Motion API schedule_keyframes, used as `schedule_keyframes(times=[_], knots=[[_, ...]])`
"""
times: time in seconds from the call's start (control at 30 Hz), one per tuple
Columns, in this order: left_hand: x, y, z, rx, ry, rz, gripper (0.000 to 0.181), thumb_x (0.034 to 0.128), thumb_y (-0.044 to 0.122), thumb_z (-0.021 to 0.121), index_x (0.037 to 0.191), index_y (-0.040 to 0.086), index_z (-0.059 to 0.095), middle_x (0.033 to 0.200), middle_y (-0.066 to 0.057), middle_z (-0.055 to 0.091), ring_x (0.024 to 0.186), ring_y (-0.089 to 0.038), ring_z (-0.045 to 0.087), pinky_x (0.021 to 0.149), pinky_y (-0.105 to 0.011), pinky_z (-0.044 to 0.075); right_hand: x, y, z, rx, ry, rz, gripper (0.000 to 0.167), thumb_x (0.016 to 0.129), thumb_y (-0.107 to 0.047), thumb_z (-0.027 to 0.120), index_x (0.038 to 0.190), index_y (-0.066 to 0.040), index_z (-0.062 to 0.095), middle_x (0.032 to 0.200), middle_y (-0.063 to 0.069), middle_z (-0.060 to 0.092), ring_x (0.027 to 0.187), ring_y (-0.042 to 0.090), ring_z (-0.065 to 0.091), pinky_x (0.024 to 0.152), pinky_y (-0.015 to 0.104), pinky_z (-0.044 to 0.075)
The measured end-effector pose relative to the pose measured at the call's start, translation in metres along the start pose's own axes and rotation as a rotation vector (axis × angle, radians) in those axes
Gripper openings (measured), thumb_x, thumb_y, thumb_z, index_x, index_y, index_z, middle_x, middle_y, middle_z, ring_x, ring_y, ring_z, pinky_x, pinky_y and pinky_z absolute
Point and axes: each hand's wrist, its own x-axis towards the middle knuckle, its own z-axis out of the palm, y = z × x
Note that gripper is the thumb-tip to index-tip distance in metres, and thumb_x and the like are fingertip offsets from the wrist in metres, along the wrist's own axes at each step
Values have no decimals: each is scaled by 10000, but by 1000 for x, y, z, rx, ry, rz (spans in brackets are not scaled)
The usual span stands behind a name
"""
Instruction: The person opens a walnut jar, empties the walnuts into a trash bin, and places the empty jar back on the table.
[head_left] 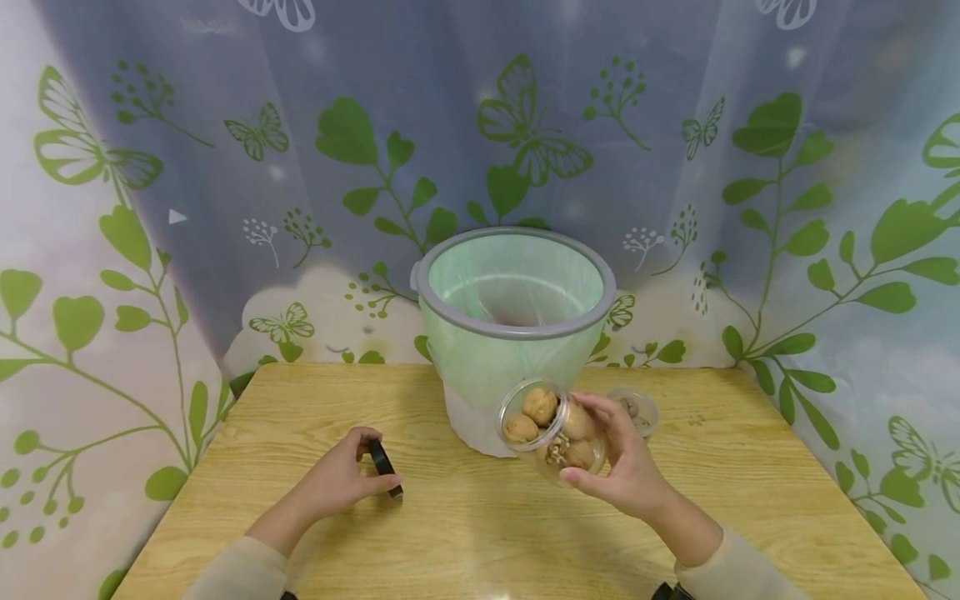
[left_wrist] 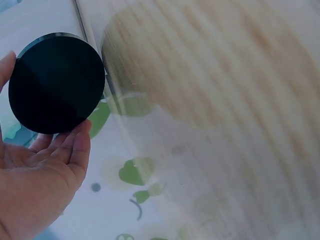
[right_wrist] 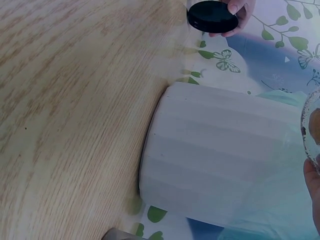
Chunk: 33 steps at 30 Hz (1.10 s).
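Note:
My left hand pinches a round black jar lid by its edge, just above the left part of the table. Its flat disc shape shows plainly in the left wrist view, where the lid sits between thumb and fingers. With my right hand I grip a clear jar, tilted so that its uncovered mouth faces left. Whole walnuts and some lighter broken pieces are inside it. Only the rim of the jar shows at the right edge of the right wrist view.
A waste bin with a grey rim and a pale green liner stands at the back middle, behind the jar. Partly hidden by my right hand, a small clear container holds brownish bits. Patterned curtains surround the wooden table.

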Motion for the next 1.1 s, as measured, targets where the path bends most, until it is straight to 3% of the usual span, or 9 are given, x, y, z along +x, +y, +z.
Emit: schedule_keyframes(times=[0.4,0.9,1.1], knots=[[0,-3,-8,44,-50,-12,896,749,430,884,1425,22,460,1415,-211,514,1296,-451,486,1024,-576,423,1,0,-2,7,-1,-6,863,738,179,764,1450,113,281,1463,60,443,1288,170,491,991,278,485],[-10,-5,-18,206,-138,86,916,738,408,890,1418,-57,489,1414,-239,492,1292,-424,488,1042,-570,409,0,-1,-5,9,15,-27,853,724,205,751,1434,132,283,1468,49,443,1281,165,506,948,294,520],[-11,-8,-17,262,-200,60,941,714,388,905,1410,-82,482,1368,-213,493,1241,-404,522,992,-569,447,0,-1,-6,11,14,-38,846,728,194,756,1430,136,287,1447,62,458,1270,172,512,945,295,522]])
